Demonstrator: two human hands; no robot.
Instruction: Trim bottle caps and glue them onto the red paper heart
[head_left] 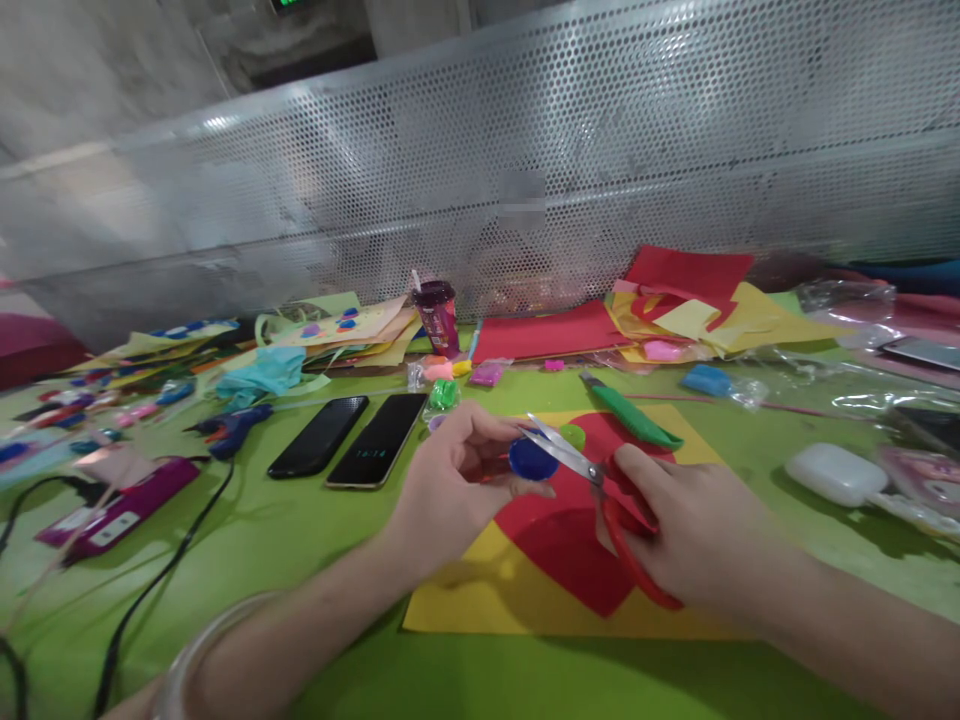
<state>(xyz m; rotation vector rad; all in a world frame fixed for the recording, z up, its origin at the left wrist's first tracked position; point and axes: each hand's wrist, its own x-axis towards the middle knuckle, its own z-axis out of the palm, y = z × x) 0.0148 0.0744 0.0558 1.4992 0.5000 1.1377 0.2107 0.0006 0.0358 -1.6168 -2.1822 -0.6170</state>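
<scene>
My left hand (450, 485) pinches a small blue round piece (531, 459) between thumb and fingers. My right hand (686, 530) grips red-handled scissors (600, 475), fingers through the loops. The open silver blades touch the upper edge of the blue piece. Below both hands lies a red paper sheet (570, 550) on top of a yellow sheet (480, 600). A small green round piece (573, 436) rests just behind the blades.
On the green table (300, 560) lie two black phones (351, 438), a green utility knife (634, 417), a blue glue gun (232, 428), a purple cup (439, 315), a white case (829, 473), black cables at left, and coloured paper stacks along the perforated metal wall (600, 150).
</scene>
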